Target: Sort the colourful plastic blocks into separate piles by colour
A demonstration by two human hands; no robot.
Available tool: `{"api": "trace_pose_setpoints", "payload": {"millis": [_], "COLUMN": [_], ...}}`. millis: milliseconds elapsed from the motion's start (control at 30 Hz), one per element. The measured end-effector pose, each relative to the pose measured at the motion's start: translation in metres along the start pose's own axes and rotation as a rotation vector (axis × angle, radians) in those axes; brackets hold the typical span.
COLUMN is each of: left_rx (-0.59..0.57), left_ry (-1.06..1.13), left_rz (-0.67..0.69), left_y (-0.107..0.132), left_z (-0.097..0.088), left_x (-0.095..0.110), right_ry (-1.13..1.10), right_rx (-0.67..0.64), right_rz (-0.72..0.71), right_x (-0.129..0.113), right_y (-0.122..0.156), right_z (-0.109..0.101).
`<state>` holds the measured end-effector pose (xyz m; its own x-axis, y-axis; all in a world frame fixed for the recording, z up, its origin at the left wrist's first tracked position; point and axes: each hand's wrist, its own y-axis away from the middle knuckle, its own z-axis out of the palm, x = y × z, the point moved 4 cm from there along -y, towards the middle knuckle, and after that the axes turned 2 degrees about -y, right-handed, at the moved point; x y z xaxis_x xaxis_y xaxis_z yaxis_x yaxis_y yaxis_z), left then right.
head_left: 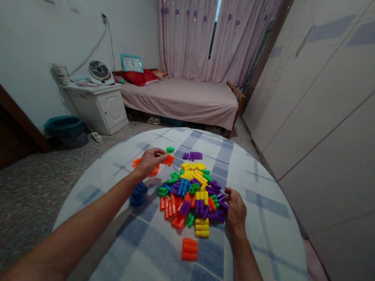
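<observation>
A mound of plastic bullet-shaped building blocks [185, 188] in orange, yellow, green, blue and purple lies on the round table. Over its far left side, my left hand [151, 159] pinches an orange block [169, 160] between thumb and fingers. Below that hand are more orange blocks [153, 171], partly covered by it, and nearer me a small group of blue blocks [138, 193] by the forearm. My right hand [236, 209] rests at the mound's right edge, fingers loosely bent and apart, beside purple blocks [216, 214]. Whether its fingertips touch them is hard to see.
A checked cloth [159, 255] covers the table. Separate orange blocks [190, 249] lie near me; purple blocks [194, 156] and a green block [170, 149] lie at the far side. Beyond stand a bed [182, 101], a white cabinet [109, 108] and a wardrobe [315, 101].
</observation>
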<state>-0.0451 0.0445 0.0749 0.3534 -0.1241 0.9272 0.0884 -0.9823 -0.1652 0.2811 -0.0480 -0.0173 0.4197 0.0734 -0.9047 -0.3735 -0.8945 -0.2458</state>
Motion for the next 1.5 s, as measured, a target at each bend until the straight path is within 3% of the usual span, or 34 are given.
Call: {"api": "trace_pose_setpoints", "payload": {"millis": [167, 267, 367, 633, 767, 867, 967, 1067, 1167, 1233, 1333, 1500], "left_rx": [0.243, 0.304, 0.313, 0.247, 0.236, 0.257, 0.284, 0.097, -0.113, -0.141, -0.109, -0.102], "left_ry": [-0.292, -0.363, -0.367, -0.419, -0.465, -0.508, -0.537, -0.432, -0.438, -0.490, -0.556, -0.595], "left_rz": [-0.080, -0.138, -0.197, -0.298, -0.282, -0.243, -0.042, 0.189, 0.264, 0.273, 0.281, 0.320], "left_y": [-0.024, -0.034, -0.042, -0.045, -0.041, -0.036, -0.008, 0.050, 0.115, 0.145, 0.160, 0.151], "left_z": [-0.072, -0.090, -0.093, -0.078, -0.077, -0.078, -0.068, -0.037, -0.001, 0.016, 0.031, 0.038], "left_x": [-0.039, -0.057, -0.074, -0.103, -0.096, -0.078, -0.045, -0.017, -0.010, -0.013, -0.022, -0.035], "right_ry": [0.022, 0.039, 0.035, 0.009, 0.033, 0.045, 0.072, 0.099, 0.107, 0.102, 0.102, 0.128], "right_rx": [-0.023, -0.020, -0.017, 0.022, 0.010, 0.014, 0.011, 0.005, 0.007, 0.013, 0.011, 0.015], "right_rz": [0.006, 0.038, 0.049, 0.057, 0.053, 0.043, 0.056, 0.075, 0.072, 0.066, 0.061, 0.032], "right_x": [-0.001, -0.004, -0.006, -0.003, -0.003, -0.002, -0.002, -0.003, -0.005, -0.005, -0.004, -0.003], "right_y": [0.000, 0.000, 0.001, 0.000, -0.001, -0.001, -0.002, -0.002, -0.002, -0.002, -0.001, -0.002], "right_z": [0.000, 0.000, 0.000, 0.000, 0.000, 0.000, 0.000, 0.001, 0.000, 0.000, 0.000, -0.001]}}
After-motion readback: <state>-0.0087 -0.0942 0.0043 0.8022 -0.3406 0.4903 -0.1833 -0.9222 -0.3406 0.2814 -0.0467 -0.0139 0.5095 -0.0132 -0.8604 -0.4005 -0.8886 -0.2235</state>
